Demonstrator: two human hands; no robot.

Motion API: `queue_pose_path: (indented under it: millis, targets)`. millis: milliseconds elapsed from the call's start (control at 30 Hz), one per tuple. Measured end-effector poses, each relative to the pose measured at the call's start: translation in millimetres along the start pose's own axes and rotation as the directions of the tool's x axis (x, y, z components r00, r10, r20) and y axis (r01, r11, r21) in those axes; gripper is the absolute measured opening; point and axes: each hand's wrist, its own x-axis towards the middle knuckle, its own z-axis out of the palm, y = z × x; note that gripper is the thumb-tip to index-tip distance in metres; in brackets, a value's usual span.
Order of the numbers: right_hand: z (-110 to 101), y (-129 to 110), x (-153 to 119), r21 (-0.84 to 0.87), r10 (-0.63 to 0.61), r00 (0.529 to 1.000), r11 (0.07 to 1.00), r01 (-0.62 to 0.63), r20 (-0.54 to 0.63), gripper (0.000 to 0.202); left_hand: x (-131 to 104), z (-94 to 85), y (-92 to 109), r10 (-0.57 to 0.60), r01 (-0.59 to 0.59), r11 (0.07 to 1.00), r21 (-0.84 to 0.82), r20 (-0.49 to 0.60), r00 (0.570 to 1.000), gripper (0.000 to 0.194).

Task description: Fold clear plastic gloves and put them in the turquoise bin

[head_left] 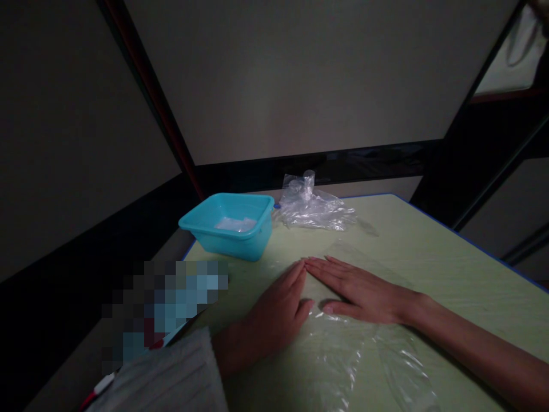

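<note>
A clear plastic bag (338, 349) lies spread over the pale green tabletop, its lower part wrinkled and shiny. My right hand (362, 289) rests palm down on it, fingers stretched out to the left. From the other side my left hand (277, 309) also presses on the plastic, fingers straight and thumb apart. The fingertips of both hands meet or nearly meet over the upper part of the bag. Neither hand grips anything that I can see. Just where the bag's edges run beneath the hands is hard to make out.
A turquoise plastic basin (231, 246) with some clear plastic inside stands at the table's back left. Beside it sits a crumpled heap of clear plastic bags (315, 209). A blurred-out patch covers the left edge. The blue-edged table (463, 274) meets a wall behind.
</note>
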Motion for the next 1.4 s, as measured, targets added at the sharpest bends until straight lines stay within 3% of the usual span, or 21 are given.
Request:
queue_pose_path:
  millis: [133,300,500,1000,1100,1200,1400]
  targets:
    - [3,1,0,-0.030,0.064,0.998,0.998,-0.064,0.012,0.080,-1,1.1,0,-0.049,0.028,0.985,0.173,0.119,0.992,0.059]
    - [4,9,-1,-0.055,0.072,0.997,0.996,-0.072,0.003,0.079,-3,-2.7,-1,-0.064,0.020,0.961,0.275,0.154,0.986,0.059]
    - [4,32,-10,-0.072,0.163,0.982,0.983,-0.171,-0.096,0.071,-4,-4.8,-1,-0.096,0.041,0.951,0.306,0.168,0.981,0.061]
    - [-3,76,-20,-0.107,0.293,0.946,0.945,-0.309,-0.140,0.067,0,-17.8,-16,-0.092,0.030,0.955,0.295,0.199,0.976,0.072]
    - [-7,73,-19,-0.111,0.295,0.940,0.942,-0.316,-0.171,0.066,-1,-20.2,-13,-0.087,0.038,0.965,0.260,0.178,0.980,0.074]
    - [-11,57,-15,-0.145,0.257,0.943,0.946,-0.290,-0.210,0.065,-6,-19.4,0,-0.009,-0.023,0.982,0.189,0.167,0.986,0.076]
    - [-3,9,4,-0.088,0.115,0.966,0.986,-0.139,-0.233,0.052,-18,-13.6,23,0.072,-0.094,0.994,0.057,0.318,0.945,0.075]
